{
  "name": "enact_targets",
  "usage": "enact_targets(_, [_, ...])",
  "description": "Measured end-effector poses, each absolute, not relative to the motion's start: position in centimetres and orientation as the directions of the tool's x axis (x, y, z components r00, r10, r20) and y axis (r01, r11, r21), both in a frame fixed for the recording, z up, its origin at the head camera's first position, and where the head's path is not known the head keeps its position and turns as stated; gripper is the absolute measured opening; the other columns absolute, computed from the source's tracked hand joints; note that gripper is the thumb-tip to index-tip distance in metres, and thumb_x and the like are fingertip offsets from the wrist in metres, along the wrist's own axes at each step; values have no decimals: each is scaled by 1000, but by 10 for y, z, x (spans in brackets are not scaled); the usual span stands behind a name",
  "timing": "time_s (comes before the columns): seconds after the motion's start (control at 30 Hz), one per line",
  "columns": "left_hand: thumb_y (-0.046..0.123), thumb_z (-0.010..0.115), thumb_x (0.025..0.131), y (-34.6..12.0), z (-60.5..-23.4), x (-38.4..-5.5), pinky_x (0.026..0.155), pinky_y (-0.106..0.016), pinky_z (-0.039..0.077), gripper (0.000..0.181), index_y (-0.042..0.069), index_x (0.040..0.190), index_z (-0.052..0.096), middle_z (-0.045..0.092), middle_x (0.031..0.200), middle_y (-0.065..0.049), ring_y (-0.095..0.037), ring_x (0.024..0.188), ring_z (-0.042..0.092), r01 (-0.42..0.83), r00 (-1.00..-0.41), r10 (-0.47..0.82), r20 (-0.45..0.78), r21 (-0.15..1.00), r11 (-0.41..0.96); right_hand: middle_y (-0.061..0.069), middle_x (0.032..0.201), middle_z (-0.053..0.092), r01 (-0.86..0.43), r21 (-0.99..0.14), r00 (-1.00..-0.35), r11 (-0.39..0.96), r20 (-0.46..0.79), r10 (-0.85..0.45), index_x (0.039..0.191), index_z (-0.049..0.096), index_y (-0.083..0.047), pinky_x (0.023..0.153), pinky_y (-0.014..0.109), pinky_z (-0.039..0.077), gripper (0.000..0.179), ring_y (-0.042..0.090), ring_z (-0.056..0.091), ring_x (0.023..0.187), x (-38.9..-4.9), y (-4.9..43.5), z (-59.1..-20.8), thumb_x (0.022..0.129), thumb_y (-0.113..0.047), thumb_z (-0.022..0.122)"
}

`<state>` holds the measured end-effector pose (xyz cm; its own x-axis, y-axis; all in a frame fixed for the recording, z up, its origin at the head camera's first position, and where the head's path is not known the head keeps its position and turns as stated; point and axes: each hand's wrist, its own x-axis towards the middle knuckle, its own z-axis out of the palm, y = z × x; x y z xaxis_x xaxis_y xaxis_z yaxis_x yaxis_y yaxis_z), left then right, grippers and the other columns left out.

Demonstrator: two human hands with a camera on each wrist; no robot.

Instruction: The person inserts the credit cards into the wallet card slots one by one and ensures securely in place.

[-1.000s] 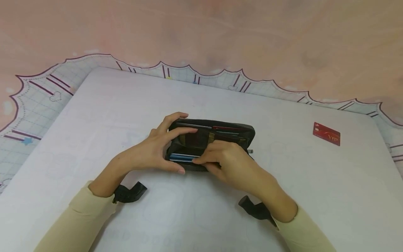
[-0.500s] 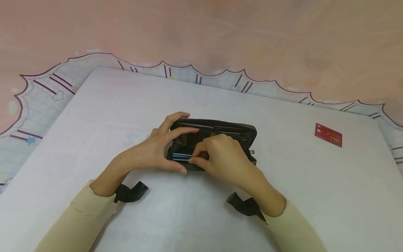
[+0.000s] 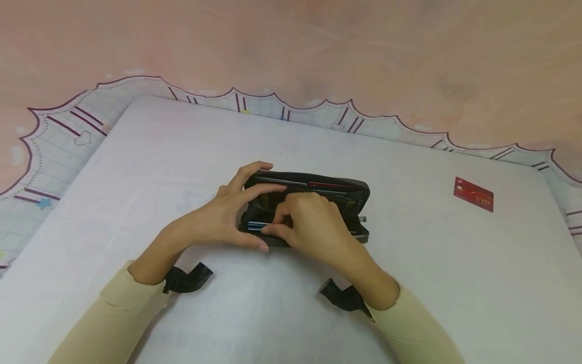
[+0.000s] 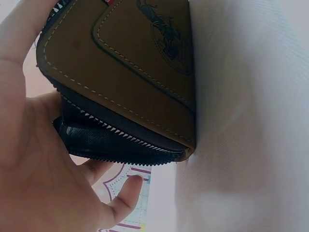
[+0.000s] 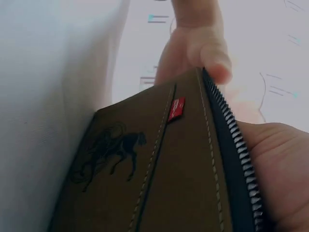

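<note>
A zip-around wallet (image 3: pixel 359 202) stands unzipped on the white table, its dark inside facing up. The wrist views show its brown outside (image 4: pixel 125 72) with light stitching, a dark horse print and a red tag (image 5: pixel 176 109). My left hand (image 3: pixel 223 215) grips the wallet's left end, thumb along the near side and fingers over the inside and far side. My right hand (image 3: pixel 313 222) reaches into the near part, thumb and index finger pinching at the blue cards (image 3: pixel 255 225) there; the fingertips' hold is partly hidden. More cards (image 3: pixel 327 186), one red-edged, sit in the far side.
A red VIP card (image 3: pixel 473 194) lies flat on the table (image 3: pixel 418 263) to the right, apart from the wallet. Behind the table hangs a pink patterned cloth (image 3: pixel 291 50). Black wrist mounts (image 3: pixel 188 278) jut out beneath both forearms.
My right hand has slid left along the near card slot, covering more of the blue cards and uncovering the wallet's right end. The left hand keeps its hold on the wallet.
</note>
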<state>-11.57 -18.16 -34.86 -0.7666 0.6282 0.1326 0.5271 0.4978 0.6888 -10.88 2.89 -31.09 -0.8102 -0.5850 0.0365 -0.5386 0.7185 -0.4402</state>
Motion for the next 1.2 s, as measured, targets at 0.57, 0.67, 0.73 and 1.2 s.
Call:
enact_targets(0.57, [47, 85, 67, -180, -348, -116, 94, -60, 23, 92, 24, 144, 40, 6, 155, 3, -20, 141, 10, 535, -759, 636, 144, 695, 481, -12, 65, 52, -428, -397, -883, 812, -9, -469, 59, 58, -26, 44, 27, 40, 31, 9, 50, 56, -107, 13, -311, 78, -35, 80])
enact_targets(0.67, [48, 85, 67, -181, -349, -115, 93, -61, 23, 92, 23, 144, 41, 6, 155, 3, -21, 141, 11, 529, -761, 634, 136, 697, 485, -12, 66, 52, -441, -384, -875, 811, -16, -483, 59, 56, -25, 44, 27, 40, 32, 10, 51, 56, -108, 10, -313, 79, -35, 79])
enact_targets(0.73, [48, 85, 67, -181, -350, -115, 93, -61, 23, 92, 23, 143, 41, 6, 155, 3, -22, 141, 11, 521, -766, 630, 128, 697, 492, -11, 67, 52, -457, -378, -867, 805, -13, -499, 61, 56, -25, 45, 27, 40, 31, 10, 51, 57, -109, 9, -315, 80, -35, 78])
enact_targets(1.2, [45, 87, 65, -181, -349, -114, 92, -58, 24, 93, 31, 144, 39, 6, 155, 6, -19, 140, 11, 520, -773, 622, 126, 686, 508, -9, 73, 60, -557, -517, -823, 651, 234, -518, 81, 72, -16, 60, 25, 47, 10, 4, 53, 65, -105, 83, -286, 77, -15, 82])
